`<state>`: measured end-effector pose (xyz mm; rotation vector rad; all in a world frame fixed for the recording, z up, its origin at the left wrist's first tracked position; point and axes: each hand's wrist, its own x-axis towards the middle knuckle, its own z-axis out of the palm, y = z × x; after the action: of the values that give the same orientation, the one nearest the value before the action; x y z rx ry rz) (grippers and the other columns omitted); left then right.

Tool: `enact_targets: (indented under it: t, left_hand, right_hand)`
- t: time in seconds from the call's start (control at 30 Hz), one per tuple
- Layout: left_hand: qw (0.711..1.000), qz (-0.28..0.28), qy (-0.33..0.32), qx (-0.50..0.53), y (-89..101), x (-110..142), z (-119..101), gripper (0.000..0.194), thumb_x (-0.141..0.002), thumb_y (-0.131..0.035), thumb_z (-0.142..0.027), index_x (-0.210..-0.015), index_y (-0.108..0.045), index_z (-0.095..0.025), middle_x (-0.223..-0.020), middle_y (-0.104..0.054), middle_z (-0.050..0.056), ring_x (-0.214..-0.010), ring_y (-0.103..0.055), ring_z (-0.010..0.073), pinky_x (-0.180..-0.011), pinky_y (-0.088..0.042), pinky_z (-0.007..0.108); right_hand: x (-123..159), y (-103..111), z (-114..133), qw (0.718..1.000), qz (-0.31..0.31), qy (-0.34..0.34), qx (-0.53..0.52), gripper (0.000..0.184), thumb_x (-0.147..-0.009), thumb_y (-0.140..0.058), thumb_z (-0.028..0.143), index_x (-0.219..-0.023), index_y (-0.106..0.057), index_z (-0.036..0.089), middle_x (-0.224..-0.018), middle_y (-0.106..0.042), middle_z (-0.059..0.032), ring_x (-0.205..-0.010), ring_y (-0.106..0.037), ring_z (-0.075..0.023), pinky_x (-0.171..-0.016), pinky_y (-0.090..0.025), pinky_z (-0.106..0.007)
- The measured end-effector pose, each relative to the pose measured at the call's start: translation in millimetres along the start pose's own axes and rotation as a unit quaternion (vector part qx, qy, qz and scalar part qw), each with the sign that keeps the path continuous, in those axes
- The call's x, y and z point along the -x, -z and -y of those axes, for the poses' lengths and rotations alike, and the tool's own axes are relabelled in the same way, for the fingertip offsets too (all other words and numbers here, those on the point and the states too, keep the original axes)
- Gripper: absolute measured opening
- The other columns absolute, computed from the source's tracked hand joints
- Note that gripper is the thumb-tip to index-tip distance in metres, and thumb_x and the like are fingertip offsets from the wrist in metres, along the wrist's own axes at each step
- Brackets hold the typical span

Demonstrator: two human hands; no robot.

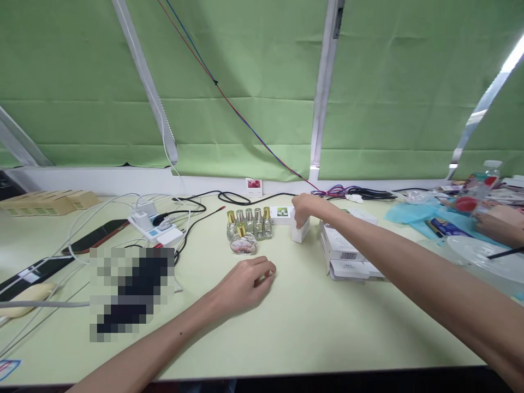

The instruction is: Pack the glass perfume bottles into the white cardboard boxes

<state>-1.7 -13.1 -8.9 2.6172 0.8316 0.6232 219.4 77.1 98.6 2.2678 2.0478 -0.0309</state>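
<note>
Head view: right hand (305, 207) gripping a small white carton (300, 231) near its top.
The carton's inside is hidden; it sits at 1 o'clock from the left hand (248, 283), whose loosely curled fingers leave a narrow gap. Clear glass perfume bottles (257, 224), fill unclear, stand at 12 o'clock. White boxes (341, 245) are stacked at the carton's 4 o'clock; tabletop (303, 319) stretches from its 6 o'clock to the front edge.

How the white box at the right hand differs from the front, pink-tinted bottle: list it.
The white box is flat-sided; the front bottle is rounded. The box is opaque; the bottle is see-through under a gold cap. The right hand grips the box; no hand touches the bottle. Both are beyond the left hand.
</note>
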Motion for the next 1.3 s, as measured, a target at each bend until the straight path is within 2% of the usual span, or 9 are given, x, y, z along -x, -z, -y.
enact_targets:
  t: [0.2, 0.33, 0.47, 0.67, 0.77, 0.97, 1.07, 1.3]
  left_hand:
    - [1.0, 0.012, 0.002, -0.014, 1.4, 1, -1, 0.021, -0.097, -0.048, -0.019, -0.09, -0.068, -0.018, -0.082, -0.065, 0.003, -0.062, -0.053, 0.0119, -0.059, -0.04, 0.026]
    - [1.0, 0.014, 0.003, -0.014, 2.2, 1, -3, 0.021, -0.097, -0.048, -0.019, -0.089, -0.068, -0.018, -0.082, -0.065, 0.003, -0.062, -0.053, 0.0118, -0.06, -0.04, 0.026]
    - [1.0, 0.01, 0.001, -0.008, 2.0, 2, -2, 0.022, -0.097, -0.048, -0.018, -0.088, -0.068, -0.018, -0.082, -0.065, 0.003, -0.062, -0.053, 0.0123, -0.059, -0.039, 0.026]
    - [1.0, 0.014, 0.003, -0.017, 0.8, 2, 0, 0.019, -0.095, -0.049, -0.016, -0.089, -0.067, -0.019, -0.083, -0.065, 0.002, -0.064, -0.054, 0.0125, -0.062, -0.039, 0.027]
    - [1.0, 0.021, 0.007, -0.019, 1.1, 2, -1, 0.019, -0.095, -0.049, -0.016, -0.09, -0.067, -0.019, -0.084, -0.065, 0.002, -0.065, -0.054, 0.0123, -0.062, -0.039, 0.027]
    - [1.0, 0.022, 0.005, -0.021, 2.6, 2, -2, 0.02, -0.095, -0.048, -0.016, -0.089, -0.067, -0.018, -0.083, -0.064, 0.002, -0.064, -0.053, 0.0121, -0.062, -0.039, 0.027]
    - [0.999, 0.023, 0.003, -0.023, 3.0, 2, -2, 0.019, -0.095, -0.049, -0.015, -0.088, -0.066, -0.018, -0.083, -0.064, 0.002, -0.065, -0.054, 0.0125, -0.062, -0.039, 0.027]
    - [0.999, 0.024, -0.002, -0.029, 3.9, 2, -3, 0.019, -0.095, -0.048, -0.014, -0.086, -0.065, -0.018, -0.084, -0.065, 0.002, -0.069, -0.056, 0.0131, -0.063, -0.04, 0.026]
  right_hand:
    - [-10, 3, -7, 0.997, 0.045, -0.01, 0.065, 0.088, -0.05, -0.1, 0.039, -0.129, -0.068, 0.017, -0.132, -0.066, -0.0188, -0.128, -0.059, -0.0414, -0.105, -0.047, -0.051]
    - [-9, 7, -10, 0.995, 0.058, 0.003, 0.079, 0.088, -0.05, -0.101, 0.041, -0.127, -0.069, 0.013, -0.129, -0.067, -0.0195, -0.128, -0.058, -0.0399, -0.105, -0.047, -0.047]
    - [-7, 10, -11, 0.995, 0.061, 0.018, 0.083, 0.086, -0.054, -0.098, 0.046, -0.128, -0.069, 0.014, -0.133, -0.066, -0.0179, -0.13, -0.057, -0.0367, -0.104, -0.047, -0.043]
    - [-8, 12, -12, 0.995, 0.066, -0.001, 0.077, 0.077, -0.06, -0.095, 0.046, -0.127, -0.07, 0.016, -0.127, -0.07, -0.0155, -0.118, -0.066, -0.0343, -0.096, -0.051, -0.04]
    - [-9, 12, -12, 0.995, 0.063, -0.013, 0.071, 0.073, -0.065, -0.093, 0.045, -0.129, -0.069, 0.017, -0.131, -0.069, -0.0157, -0.12, -0.065, -0.0356, -0.097, -0.052, -0.041]
    - [-11, 10, -11, 0.997, 0.04, -0.03, 0.053, 0.077, -0.071, -0.089, 0.045, -0.139, -0.062, 0.019, -0.141, -0.063, -0.0171, -0.125, -0.063, -0.0376, -0.099, -0.051, -0.044]
    - [-12, 8, -10, 0.998, 0.031, -0.04, 0.044, 0.077, -0.076, -0.083, 0.048, -0.142, -0.059, 0.016, -0.145, -0.059, -0.0193, -0.127, -0.062, -0.0378, -0.098, -0.052, -0.045]
    - [-15, 3, -7, 0.998, -0.001, -0.055, 0.032, 0.071, -0.081, -0.076, 0.051, -0.139, -0.06, 0.013, -0.142, -0.059, -0.0231, -0.127, -0.061, -0.0383, -0.095, -0.052, -0.046]
